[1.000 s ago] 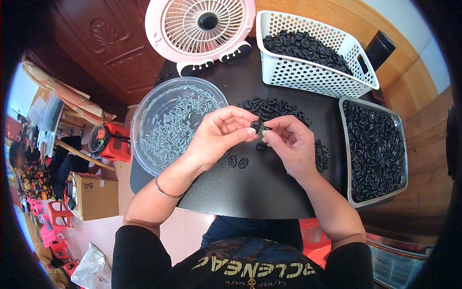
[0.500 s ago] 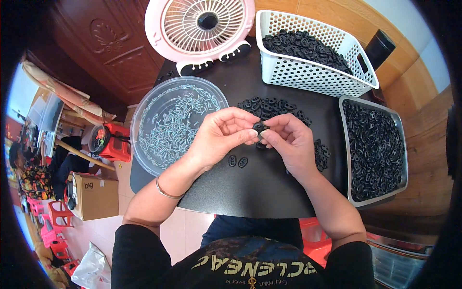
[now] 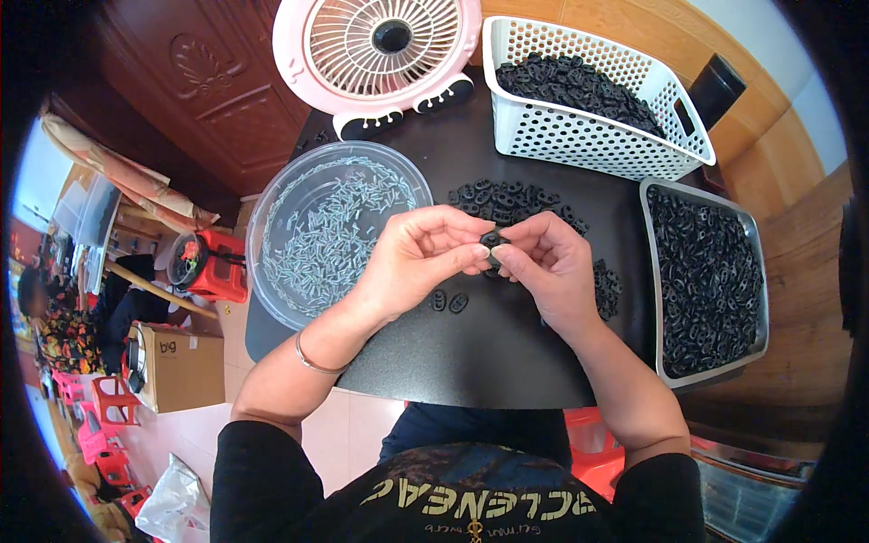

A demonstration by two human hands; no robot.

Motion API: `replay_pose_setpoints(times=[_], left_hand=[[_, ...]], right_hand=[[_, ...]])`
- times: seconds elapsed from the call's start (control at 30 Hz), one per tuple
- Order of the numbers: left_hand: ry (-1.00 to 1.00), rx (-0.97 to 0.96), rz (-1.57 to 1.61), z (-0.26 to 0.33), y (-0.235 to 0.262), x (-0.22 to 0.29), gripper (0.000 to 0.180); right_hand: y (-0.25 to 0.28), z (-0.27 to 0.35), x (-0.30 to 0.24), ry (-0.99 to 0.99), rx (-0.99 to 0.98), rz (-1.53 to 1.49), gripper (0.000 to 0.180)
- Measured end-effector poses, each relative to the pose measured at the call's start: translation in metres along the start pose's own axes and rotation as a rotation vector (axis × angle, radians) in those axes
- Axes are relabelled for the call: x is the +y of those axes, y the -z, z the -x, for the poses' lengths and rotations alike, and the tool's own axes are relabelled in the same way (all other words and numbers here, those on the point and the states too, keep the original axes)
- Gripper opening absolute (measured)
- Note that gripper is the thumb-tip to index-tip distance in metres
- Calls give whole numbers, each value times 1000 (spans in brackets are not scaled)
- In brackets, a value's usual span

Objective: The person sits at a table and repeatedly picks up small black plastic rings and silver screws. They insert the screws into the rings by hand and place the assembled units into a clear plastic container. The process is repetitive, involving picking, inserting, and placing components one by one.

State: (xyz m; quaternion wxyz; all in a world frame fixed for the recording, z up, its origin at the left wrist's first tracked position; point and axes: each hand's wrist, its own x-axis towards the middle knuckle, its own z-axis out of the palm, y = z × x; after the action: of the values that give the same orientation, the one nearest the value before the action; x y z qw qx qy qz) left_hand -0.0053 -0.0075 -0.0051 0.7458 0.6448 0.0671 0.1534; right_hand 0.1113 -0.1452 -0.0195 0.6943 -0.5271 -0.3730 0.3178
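Above the middle of the dark table, my left hand (image 3: 421, 249) and my right hand (image 3: 550, 264) meet, pinching a small black plastic cord lock (image 3: 491, 240) between thumbs and fingertips. My fingers cover much of it. Just behind them spreads a pile of similar black pieces (image 3: 507, 195), with another small heap (image 3: 606, 288) beside my right wrist. Two black oval pieces with holes (image 3: 459, 302) lie on the table in front of my left hand. To the left, a clear round tub (image 3: 256, 258) contains many small metal springs (image 3: 321, 240).
A white perforated basket (image 3: 579, 154) of black parts stands at the back right, near a dark cylinder (image 3: 717, 90). A grey tray (image 3: 665, 362) full of black oval pieces lies along the right. Behind the tub is a pink fan (image 3: 290, 68). Another person (image 3: 68, 317) sits far left.
Both hands stay pinched on the cord lock in almost the same place, with only slight shifts of the fingers. The whole view has moved very slightly.
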Motion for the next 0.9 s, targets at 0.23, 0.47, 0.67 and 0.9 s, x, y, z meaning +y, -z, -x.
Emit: replay_pose_setpoints(times=[0.23, 0.47, 0.67, 0.9], left_hand=[[34, 19, 18, 0, -1, -1, 22], [85, 91, 184, -1, -3, -6, 22], [172, 76, 347, -2, -1, -9, 18], [212, 50, 445, -3, 2, -10, 15]], right_hand=[[0, -1, 0, -9, 7, 9, 12], [-3, -2, 2, -1, 45, -28, 15], [-2, -1, 0, -15, 14, -33, 22], [-2, -1, 6, 31, -22, 11, 31]])
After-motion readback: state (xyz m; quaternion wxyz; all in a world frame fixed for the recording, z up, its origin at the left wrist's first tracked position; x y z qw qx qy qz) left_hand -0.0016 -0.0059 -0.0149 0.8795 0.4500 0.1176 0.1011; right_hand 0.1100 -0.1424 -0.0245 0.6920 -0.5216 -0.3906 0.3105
